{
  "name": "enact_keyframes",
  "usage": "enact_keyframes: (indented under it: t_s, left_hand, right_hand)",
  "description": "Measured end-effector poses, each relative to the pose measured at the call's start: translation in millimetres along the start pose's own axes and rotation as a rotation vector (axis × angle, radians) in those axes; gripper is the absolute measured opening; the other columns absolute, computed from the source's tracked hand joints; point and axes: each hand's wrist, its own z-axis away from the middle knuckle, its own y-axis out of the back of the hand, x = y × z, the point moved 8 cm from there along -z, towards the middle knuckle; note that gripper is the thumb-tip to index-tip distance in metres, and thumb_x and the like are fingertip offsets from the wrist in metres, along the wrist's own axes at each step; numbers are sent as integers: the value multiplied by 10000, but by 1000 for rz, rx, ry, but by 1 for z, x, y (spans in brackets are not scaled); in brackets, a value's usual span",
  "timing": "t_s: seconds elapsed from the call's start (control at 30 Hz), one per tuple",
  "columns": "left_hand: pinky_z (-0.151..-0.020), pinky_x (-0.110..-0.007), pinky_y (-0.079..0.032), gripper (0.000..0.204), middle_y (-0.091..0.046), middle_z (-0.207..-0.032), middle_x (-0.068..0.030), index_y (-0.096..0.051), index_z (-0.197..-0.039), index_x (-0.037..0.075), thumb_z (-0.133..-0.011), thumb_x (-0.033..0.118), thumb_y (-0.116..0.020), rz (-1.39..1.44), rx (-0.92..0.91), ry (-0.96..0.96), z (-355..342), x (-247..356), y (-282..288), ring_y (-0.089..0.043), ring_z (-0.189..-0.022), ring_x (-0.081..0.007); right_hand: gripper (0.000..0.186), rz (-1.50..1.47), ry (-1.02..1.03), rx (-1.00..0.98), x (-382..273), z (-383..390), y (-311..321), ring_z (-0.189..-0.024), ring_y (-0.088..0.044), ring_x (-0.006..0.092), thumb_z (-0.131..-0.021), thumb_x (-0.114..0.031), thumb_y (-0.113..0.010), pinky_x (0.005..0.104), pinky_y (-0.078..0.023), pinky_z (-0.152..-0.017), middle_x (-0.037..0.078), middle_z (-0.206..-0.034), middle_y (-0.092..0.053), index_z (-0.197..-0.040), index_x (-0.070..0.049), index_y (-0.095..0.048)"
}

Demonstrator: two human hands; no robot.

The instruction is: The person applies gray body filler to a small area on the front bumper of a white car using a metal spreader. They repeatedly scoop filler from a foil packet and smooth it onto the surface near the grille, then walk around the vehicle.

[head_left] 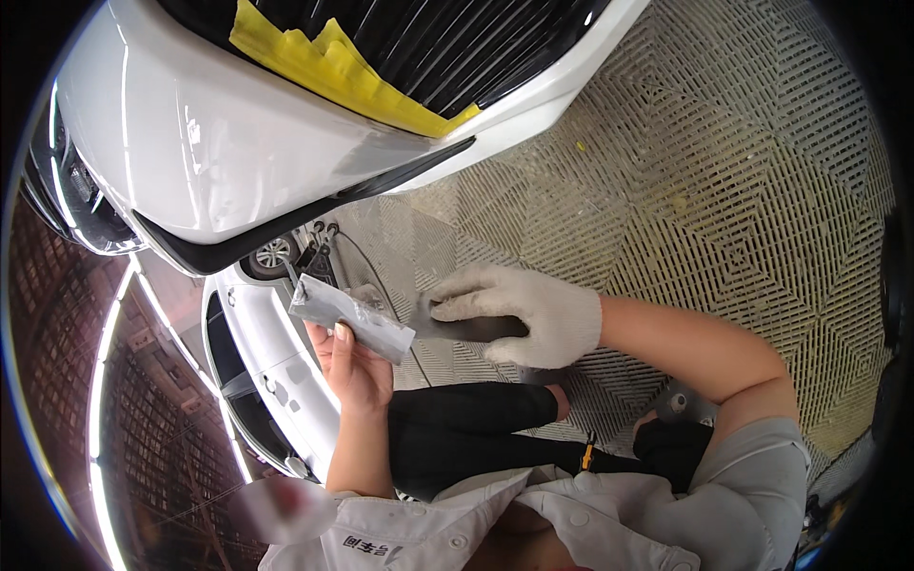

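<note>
My bare left hand (pixel 349 366) grips a crinkled grey-silver flat piece (pixel 352 320), like a sheet or packet, with my thumb on its near side. To its right, my right hand (pixel 528 309), in an off-white knit glove, has its fingers curved over a dark grey pad (pixel 476 328); the pad's exact shape is partly hidden. Above both hands is the white bumper (pixel 205 143) of a car, with yellow masking tape (pixel 352 86) along its black grille (pixel 447 48) and a black trim strip (pixel 238 247) lower down.
A silver car (pixel 276 366) stands behind my left hand, near a dark wheeled item (pixel 316 249) and a cable. Grey plastic grid flooring (pixel 733 209) surrounds me. My legs in black trousers (pixel 466 428) are bent below, with a yellow-handled tool (pixel 587 455) at my clothing.
</note>
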Motion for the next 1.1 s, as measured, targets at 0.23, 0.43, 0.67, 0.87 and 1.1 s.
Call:
enact_keyframes:
  t_s: [0.23,0.43,0.67,0.87,1.1]
  left_hand:
    - [-1043,-454,-568,558,-603,-1394,-183,-379,-1535,74,-1020,28,-588,-26,30,38,1,-3,6,-649,-1229,-291]
    - [-1051,-432,-570,545,-606,-1403,-130,-393,-1525,65,-1019,-16,-579,-34,34,61,-1,-8,10,-651,-1231,-245]
    - [-1030,-385,-567,460,-643,-1341,-109,-464,-1461,45,-1019,-14,-576,-72,61,96,-2,-12,19,-657,-1212,-211]
    - [-980,-303,-544,327,-691,-1232,-87,-544,-1339,-4,-1013,-30,-572,-116,62,141,-4,-17,29,-676,-1119,-157]
    - [-1057,-358,-514,366,-675,-1314,-118,-533,-1383,-5,-1022,41,-573,-105,6,122,-3,-15,52,-664,-1187,-202]
  right_hand:
    - [653,-44,-191,142,13,7,24,-1366,-515,316,-795,-94,-689,408,-424,-1155,194,-1480,-506,-1437,-32,-589]
    - [665,-262,-182,-41,4,-8,16,-1343,-533,299,-795,-90,-668,397,-439,-1137,173,-1463,-523,-1452,-39,-578]
    - [573,87,-288,-39,37,1,-4,-1340,-545,309,-811,-87,-661,394,-450,-1149,188,-1426,-560,-1376,-2,-630]
    - [531,182,-326,98,50,0,-4,-1284,-584,322,-812,-89,-670,388,-467,-1122,195,-1387,-586,-1334,6,-648]
    - [533,45,-130,143,21,-16,-16,-1228,-598,295,-825,-67,-672,378,-486,-1072,155,-1355,-595,-1357,-52,-641]
